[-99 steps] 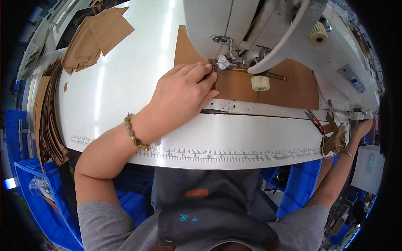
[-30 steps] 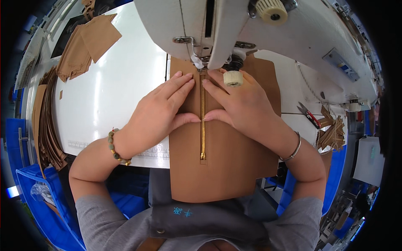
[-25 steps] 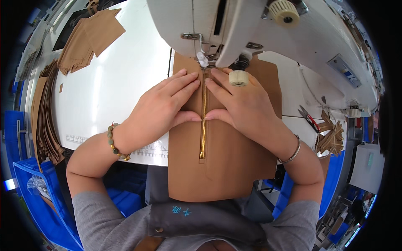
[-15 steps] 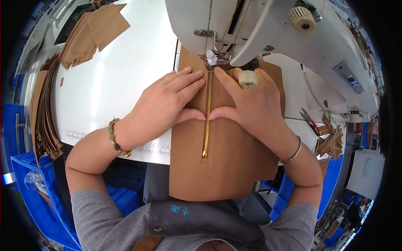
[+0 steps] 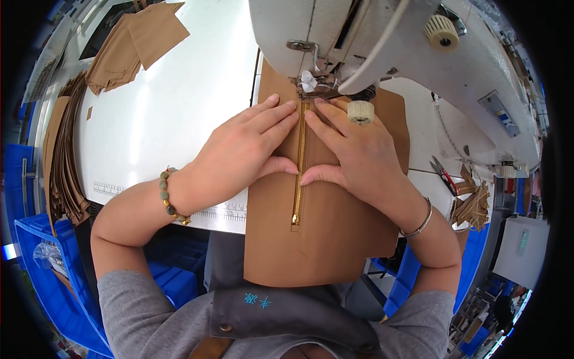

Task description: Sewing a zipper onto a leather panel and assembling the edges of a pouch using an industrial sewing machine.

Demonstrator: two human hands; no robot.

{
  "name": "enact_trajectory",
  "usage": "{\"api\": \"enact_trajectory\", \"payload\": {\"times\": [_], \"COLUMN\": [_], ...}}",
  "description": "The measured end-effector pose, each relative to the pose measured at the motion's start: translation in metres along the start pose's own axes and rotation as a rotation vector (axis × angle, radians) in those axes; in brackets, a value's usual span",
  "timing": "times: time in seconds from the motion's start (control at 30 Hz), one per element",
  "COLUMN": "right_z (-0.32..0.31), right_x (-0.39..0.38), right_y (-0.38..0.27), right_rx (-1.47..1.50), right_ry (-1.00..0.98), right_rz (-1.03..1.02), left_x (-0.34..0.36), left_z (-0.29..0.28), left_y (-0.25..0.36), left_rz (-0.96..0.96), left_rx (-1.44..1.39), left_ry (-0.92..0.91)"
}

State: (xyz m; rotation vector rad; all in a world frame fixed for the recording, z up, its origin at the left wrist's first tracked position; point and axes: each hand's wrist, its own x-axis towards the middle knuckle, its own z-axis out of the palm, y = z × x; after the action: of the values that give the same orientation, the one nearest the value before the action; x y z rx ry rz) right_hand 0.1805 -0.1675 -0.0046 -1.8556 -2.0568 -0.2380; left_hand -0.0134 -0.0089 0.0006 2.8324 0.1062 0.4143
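Observation:
My left hand (image 5: 242,149) lies with fingers stretched on a brown panel (image 5: 305,257), left of its long gold zipper (image 5: 299,185). My right hand (image 5: 362,158) rests on the panel to the right of the zipper, fingers spread. Both thumbs point inward, close beside the zipper. The panel lies under the presser foot (image 5: 310,90) of a white sewing machine (image 5: 323,27) and hangs over the table's front edge. A cream knob (image 5: 360,112) partly hides my right fingertips.
Brown pieces (image 5: 137,42) lie at back left on the white table (image 5: 191,66), with a hanging stack of pieces (image 5: 69,155) at the left edge. Red-handled scissors (image 5: 445,179) and brown scraps (image 5: 472,203) sit at the right. Blue bins (image 5: 54,281) stand below.
Since the earliest frame, the panel has turned lengthwise and my right hand has come from the machine's far right onto it. More recently, hands and panel shifted slightly rightward in view.

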Motion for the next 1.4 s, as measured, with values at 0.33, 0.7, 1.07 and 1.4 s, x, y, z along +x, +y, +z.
{"api": "enact_trajectory", "payload": {"times": [0.33,0.7,1.07,1.4], "right_z": [0.0015,0.0015,0.0019,0.0048], "right_x": [0.0,0.0013,0.0012,0.0001], "right_y": [0.0005,0.0022,0.0035,0.0066], "right_rx": [-0.026,-0.017,-0.016,-0.021], "right_ry": [-0.007,0.009,0.002,0.015], "right_rz": [-0.01,-0.009,-0.019,-0.028], "left_x": [0.0028,0.0055,0.0043,0.0061], "left_z": [-0.0037,-0.0031,-0.0003,-0.0004], "left_y": [0.0006,-0.0013,-0.0005,-0.0004], "left_rz": [0.028,0.032,0.031,0.011], "left_rx": [0.109,0.111,0.148,0.103], "left_ry": [-0.023,-0.021,-0.012,0.0]}}
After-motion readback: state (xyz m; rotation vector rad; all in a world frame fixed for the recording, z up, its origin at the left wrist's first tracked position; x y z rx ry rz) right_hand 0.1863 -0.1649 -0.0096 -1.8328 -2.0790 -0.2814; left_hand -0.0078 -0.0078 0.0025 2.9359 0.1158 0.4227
